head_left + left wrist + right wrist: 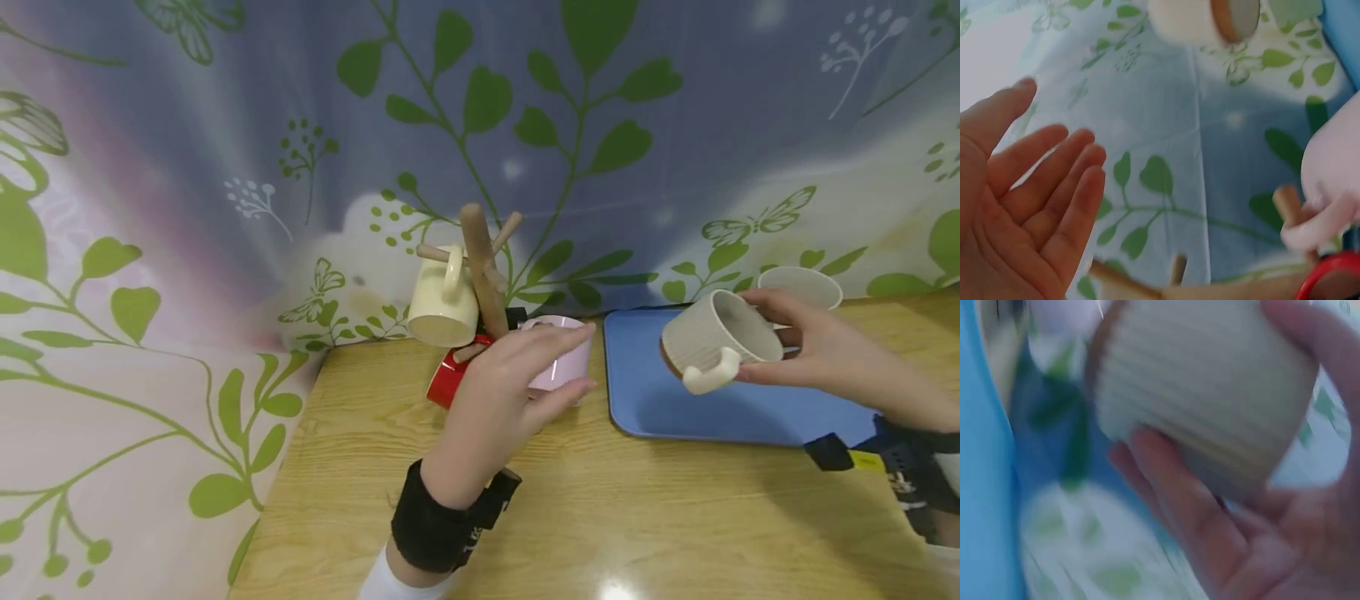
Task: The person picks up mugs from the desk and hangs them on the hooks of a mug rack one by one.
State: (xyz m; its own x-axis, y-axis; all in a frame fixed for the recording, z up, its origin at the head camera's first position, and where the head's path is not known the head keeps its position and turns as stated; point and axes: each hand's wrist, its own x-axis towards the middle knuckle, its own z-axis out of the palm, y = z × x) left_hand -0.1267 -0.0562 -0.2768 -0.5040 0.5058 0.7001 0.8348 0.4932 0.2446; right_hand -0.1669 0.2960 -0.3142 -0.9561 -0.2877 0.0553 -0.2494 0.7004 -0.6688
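My right hand (817, 342) grips a ribbed off-white mug (693, 337) by its rim, tilted above the blue tray (652, 417). Its handle faces toward me, and the right wrist view shows the thumb and fingers around the ribbed side (1197, 381). Over the table my left hand (498, 400) reaches out with fingers extended and holds nothing; the left wrist view shows its bare palm (1016, 237). Beside it is a wooden mug tree (480, 258) carrying a cream mug (442, 312), a red mug (446, 379) and a pink mug (570, 362). The left hand partly hides the red and pink mugs.
A white rounded vessel (802, 286) stands at the tray's back edge, partly behind my right hand. The wooden table (600, 508) backs onto a leaf-patterned curtain (585, 192), which also runs along the left side.
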